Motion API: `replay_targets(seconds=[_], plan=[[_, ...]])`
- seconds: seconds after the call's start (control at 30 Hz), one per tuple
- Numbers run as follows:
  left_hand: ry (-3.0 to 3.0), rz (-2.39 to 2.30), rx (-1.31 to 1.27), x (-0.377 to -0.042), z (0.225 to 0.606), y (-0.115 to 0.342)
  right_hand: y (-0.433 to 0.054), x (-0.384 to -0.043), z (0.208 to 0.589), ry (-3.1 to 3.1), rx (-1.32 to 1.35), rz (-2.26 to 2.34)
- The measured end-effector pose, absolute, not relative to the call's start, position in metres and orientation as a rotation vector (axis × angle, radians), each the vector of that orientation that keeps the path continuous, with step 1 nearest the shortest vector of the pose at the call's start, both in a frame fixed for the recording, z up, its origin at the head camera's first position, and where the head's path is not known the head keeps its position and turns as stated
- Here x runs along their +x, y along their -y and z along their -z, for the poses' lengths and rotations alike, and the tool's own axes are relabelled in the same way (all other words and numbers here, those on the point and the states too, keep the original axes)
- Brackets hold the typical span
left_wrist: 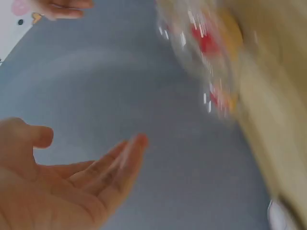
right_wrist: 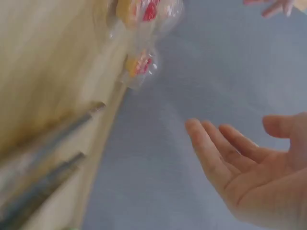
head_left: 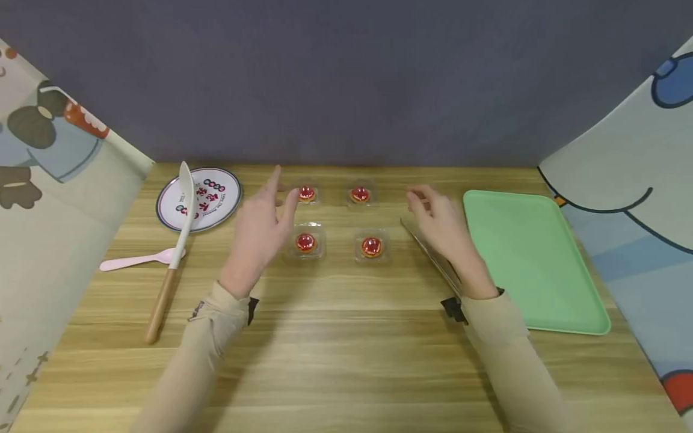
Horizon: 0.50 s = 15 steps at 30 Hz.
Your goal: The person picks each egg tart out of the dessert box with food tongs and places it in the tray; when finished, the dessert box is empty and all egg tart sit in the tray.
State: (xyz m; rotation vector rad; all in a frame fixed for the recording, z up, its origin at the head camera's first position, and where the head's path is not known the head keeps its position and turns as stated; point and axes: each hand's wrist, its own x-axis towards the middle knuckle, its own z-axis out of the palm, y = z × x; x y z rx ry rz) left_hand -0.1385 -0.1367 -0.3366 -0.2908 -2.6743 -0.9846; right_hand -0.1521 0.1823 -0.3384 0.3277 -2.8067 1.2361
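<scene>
My left hand (head_left: pixel 260 225) is held over the table, fingers spread and nothing in its grasp, just left of several small red-topped tarts in clear plastic boxes. Its fingers (left_wrist: pixel 108 175) reach forward loosely in the left wrist view. Closest to it are a front-left tart (head_left: pixel 305 242) and a back-left tart (head_left: pixel 306 193). On the right side, my empty right hand (head_left: pixel 441 225) hovers over a pair of metal tongs (head_left: pixel 433 255), partly hiding them. The right wrist view shows that hand's relaxed fingers (right_wrist: pixel 216 153) apart from the tongs (right_wrist: pixel 62 134). A front-right tart (head_left: pixel 372 246) and a back-right tart (head_left: pixel 360 194) lie between the hands.
At the left, a white patterned plate (head_left: pixel 230 195) has a white-headed, wooden-handled long spoon (head_left: pixel 186 225) lying across it. A pink spoon (head_left: pixel 130 262) lies partly under that handle. A green tray (head_left: pixel 533 258) occupies the right side. A dark wall (head_left: pixel 346 84) rises behind the table.
</scene>
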Motion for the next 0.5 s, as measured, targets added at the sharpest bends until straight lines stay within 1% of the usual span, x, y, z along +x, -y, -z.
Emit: replay_targets(seconds=[0.1,0.2,0.5], plan=[[2.663,1.231,-0.302,-0.136,0.344,0.124,-0.184,-0.152,0.349,2.861,0.301,-1.353],[2.689,1.376,-0.31,-0.132,0.353,0.11,-0.184,-0.154,0.361,2.919,0.307,-1.457],[2.917,1.459,-0.336,-0.127,0.383,0.075,-0.182,-0.16,0.388,3.035,0.476,-1.615]])
